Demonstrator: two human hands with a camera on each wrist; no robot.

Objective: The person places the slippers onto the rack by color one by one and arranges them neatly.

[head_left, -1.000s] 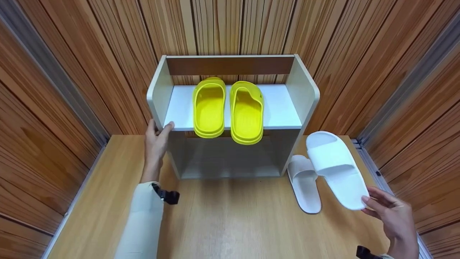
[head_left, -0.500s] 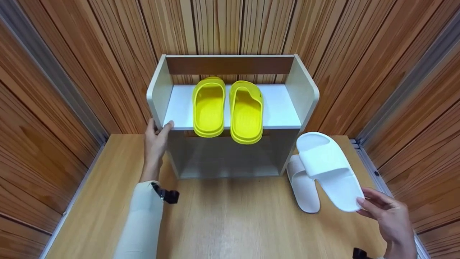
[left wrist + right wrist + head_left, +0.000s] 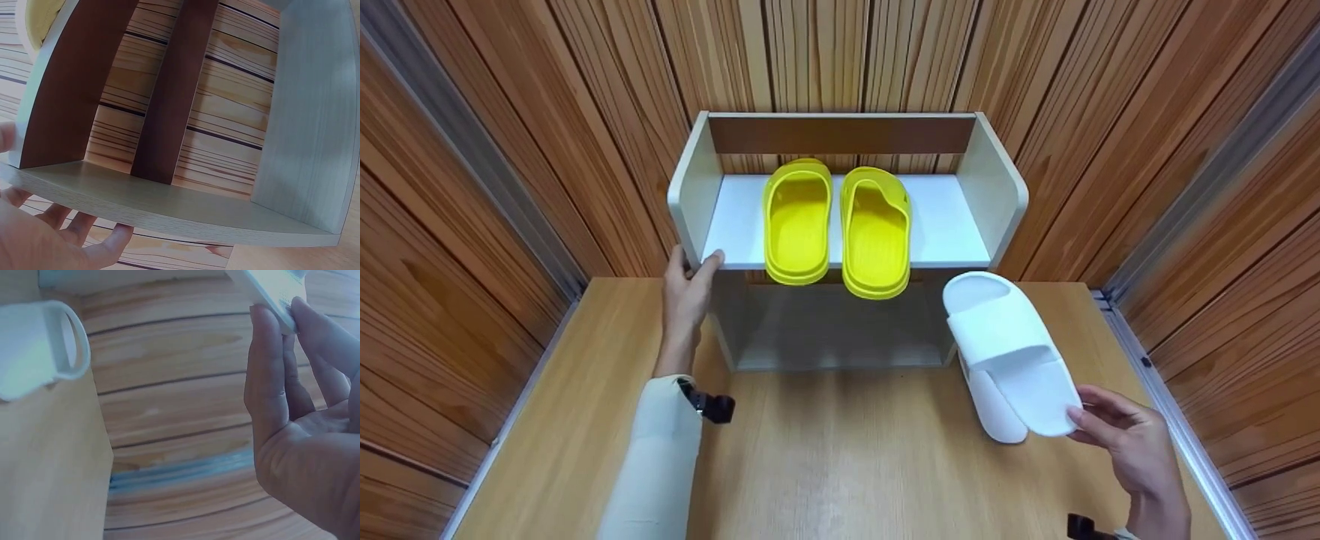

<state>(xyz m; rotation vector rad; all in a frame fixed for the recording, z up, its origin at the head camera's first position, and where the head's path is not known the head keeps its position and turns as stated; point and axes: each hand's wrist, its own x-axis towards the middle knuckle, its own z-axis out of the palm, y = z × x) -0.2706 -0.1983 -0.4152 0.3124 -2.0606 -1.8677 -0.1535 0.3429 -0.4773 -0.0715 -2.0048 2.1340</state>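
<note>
My left hand [image 3: 684,311] grips the left side panel of a two-tier shoe rack [image 3: 994,191], thumb at the upper shelf's front edge and fingers outside the panel. In the left wrist view its fingers [image 3: 79,228] lie along that panel. With thumb and fingers my right hand [image 3: 1132,446] pinches the heel end of a white slide slipper [image 3: 1009,330], toe toward the rack. The matching slipper [image 3: 996,416] rests on the floor below, partly hidden by the raised one. On the upper shelf stand two yellow clogs, a left one [image 3: 797,232] and a right one [image 3: 876,244], heels forward.
The rack's lower compartment [image 3: 840,330] is in shadow. Wood-panelled walls [image 3: 1207,150] enclose the wooden floor [image 3: 840,465] at the back and both sides. A metal strip [image 3: 1147,375] runs along the floor's right edge.
My right hand has carried the slipper leftward, so it now covers more of the slipper on the floor and overlaps the rack's right side. My left hand stays in place.
</note>
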